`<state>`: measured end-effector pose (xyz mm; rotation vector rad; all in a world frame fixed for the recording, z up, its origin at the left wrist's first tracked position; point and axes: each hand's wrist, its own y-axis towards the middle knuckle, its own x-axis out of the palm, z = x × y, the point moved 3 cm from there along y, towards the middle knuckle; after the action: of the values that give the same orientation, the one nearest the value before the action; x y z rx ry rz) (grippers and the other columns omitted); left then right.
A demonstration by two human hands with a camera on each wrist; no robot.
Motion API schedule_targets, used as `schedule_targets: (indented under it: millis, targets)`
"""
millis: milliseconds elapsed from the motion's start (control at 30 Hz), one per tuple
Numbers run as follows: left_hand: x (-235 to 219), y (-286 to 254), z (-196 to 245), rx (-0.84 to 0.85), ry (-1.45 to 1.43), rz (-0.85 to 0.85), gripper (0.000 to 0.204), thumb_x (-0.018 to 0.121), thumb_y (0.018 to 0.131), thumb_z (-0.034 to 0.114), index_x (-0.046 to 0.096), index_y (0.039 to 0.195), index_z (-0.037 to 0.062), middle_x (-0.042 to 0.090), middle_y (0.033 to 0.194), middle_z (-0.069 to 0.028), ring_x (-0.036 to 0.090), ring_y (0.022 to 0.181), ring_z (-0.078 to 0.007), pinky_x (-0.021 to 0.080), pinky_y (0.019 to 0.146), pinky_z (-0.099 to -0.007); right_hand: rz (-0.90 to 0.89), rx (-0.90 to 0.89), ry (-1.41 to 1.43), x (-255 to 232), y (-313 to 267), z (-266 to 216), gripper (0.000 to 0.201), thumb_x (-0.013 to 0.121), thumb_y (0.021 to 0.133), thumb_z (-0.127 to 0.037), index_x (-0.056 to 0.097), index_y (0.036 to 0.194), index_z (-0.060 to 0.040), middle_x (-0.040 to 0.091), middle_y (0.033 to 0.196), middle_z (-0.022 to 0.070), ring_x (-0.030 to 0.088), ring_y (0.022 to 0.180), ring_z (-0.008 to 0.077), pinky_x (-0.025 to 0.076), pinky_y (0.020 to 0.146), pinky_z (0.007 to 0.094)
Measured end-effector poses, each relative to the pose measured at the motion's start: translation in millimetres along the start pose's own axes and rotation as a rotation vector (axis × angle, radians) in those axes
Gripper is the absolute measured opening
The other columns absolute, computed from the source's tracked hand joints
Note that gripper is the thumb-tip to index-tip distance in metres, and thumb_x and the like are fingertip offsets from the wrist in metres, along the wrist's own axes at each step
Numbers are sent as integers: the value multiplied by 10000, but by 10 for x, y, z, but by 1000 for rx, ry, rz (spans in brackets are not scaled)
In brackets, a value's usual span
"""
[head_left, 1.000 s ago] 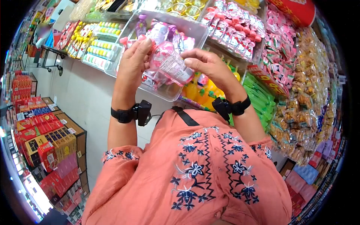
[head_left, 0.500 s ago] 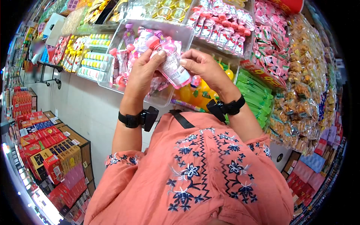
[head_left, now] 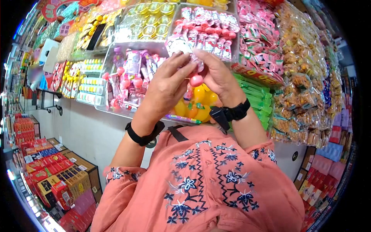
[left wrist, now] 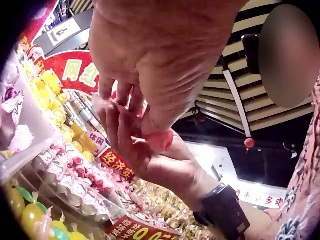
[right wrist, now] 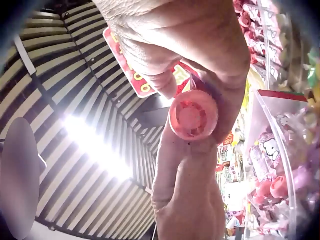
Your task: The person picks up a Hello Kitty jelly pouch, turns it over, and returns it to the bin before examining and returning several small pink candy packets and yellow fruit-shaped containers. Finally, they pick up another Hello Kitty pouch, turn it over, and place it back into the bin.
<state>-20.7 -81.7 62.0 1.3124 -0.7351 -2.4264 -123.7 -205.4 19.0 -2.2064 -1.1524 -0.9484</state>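
Pinching one pink-capped pouch (head_left: 177, 43) btwn them, L hand (head_left: 166, 81) & R hand (head_left: 219, 74) met out front, over the bins; L fingers bent across it, R thumb & fingers round the other side, exact grip partly hidden. Pouch cap (right wrist: 194, 115) pointed twd the wearer. Both forearms angled fwd & in, w/ black wrist cams (head_left: 228, 113) on. Clear bin (head_left: 102, 101) at L held pink & purple pouches, jumbled; far bin (head_left: 235, 52) held pink-capped ones in rows. Yellow fruit-shaped packs (head_left: 201, 101) lay below R hand, green packs (head_left: 256, 96) to their R.
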Motion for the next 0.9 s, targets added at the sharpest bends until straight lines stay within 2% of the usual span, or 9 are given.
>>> schedule_targets:
  millis: [67,167,267,300,400,567,667,800,900]
  targets:
    - [-1,-34,13,-46,-70,-52,439,663,825,-19,627,1255,57,570,1316,-166,538,1245,-372,449,1044,-440,-20,-2,-88,-214,17,35,218,610,978,-158,594,1159,-36,654,1048,40,647,960,115,542,833,278]
    - [-99,17,-61,-219,-112,42,420,611,905,22,564,1323,27,568,1342,-139,552,1253,-278,450,1035,-388,84,-42,-36,-170,-34,-14,309,611,957,-101,574,1248,-5,670,1082,60,655,942,116,543,847,271]
    - [-25,-3,-358,-630,-468,52,384,569,995,151,524,1341,-9,602,1274,-107,600,1146,-202,488,941,-336,97,-61,-55,-172,-18,-39,331,587,965,-97,562,1281,1,677,1067,51,656,923,107,545,821,246]
    - [-59,93,-315,-744,-616,22,417,539,1033,284,530,1336,-3,625,1203,-69,617,1075,-149,500,846,-280,81,-63,-78,-205,2,-36,329,584,967,-99,563,1280,-2,677,1070,50,657,920,105,547,811,242]
    - [-46,262,-465,-864,-793,-44,436,554,1021,331,549,1319,12,636,1165,-56,615,1047,-125,489,793,-249,66,-49,-117,-168,31,-51,329,580,971,-112,562,1284,-10,673,1049,31,653,888,88,552,777,231]
    - [69,504,-864,-829,-795,-111,288,633,973,357,673,1067,88,648,902,36,548,725,-40,440,663,-200,23,-10,-272,-158,131,-2,341,575,986,-147,547,1293,-1,626,995,-4,607,882,46,524,782,208]
    - [189,554,-1136,-896,-923,-200,279,639,968,347,672,1063,86,645,904,36,550,724,-47,441,645,-207,109,9,-232,13,113,-98,339,567,996,-161,545,1285,14,606,985,-4,596,864,31,534,730,199]
    - [201,744,-1227,-950,-1007,-223,269,643,964,328,669,1062,78,639,894,20,570,725,-69,454,640,-223,87,54,-360,-221,304,-58,319,580,990,-166,530,1242,23,620,1019,37,641,776,92,590,607,246]
    - [394,912,-1508,-924,-1046,-228,286,642,964,340,663,1055,70,634,924,11,577,762,-82,481,678,-247,121,-17,-261,-333,551,-95,287,576,978,-120,522,1220,25,638,1038,71,669,789,133,603,632,275]
